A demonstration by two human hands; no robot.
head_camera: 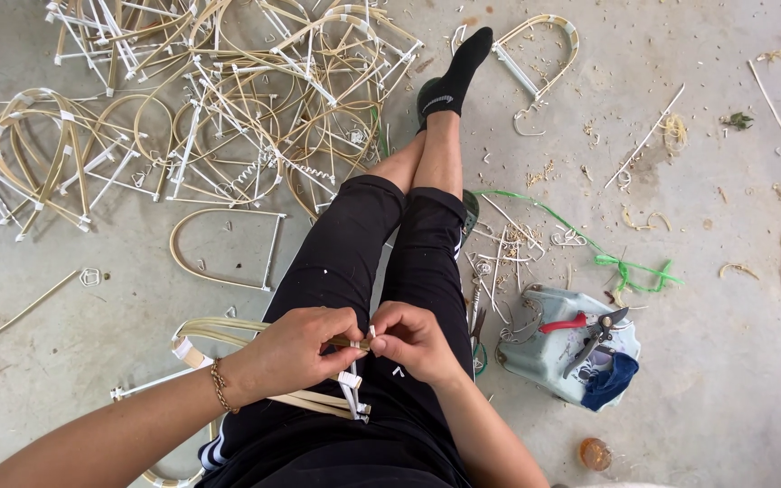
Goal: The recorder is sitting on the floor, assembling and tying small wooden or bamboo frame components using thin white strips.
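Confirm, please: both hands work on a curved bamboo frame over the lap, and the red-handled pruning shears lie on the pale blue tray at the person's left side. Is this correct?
Not quite. In the head view the red-handled pruning shears lie on the pale blue tray at the person's right side, not the left. The rest holds: the left hand and right hand work on the curved bamboo frame over the lap.

— How many hands at it? — Two: a left hand (pixel 293 348) and a right hand (pixel 413 339), both on one bent cane frame (pixel 228 336) at six o'clock.

— And round about? — One heap of finished frames (pixel 201 99) at eleven, too tangled to count; one loose frame (pixel 226 248) beside it; one pair of red-handled pruning shears (pixel 585 327) at four; one green cord (pixel 630 269) at three.
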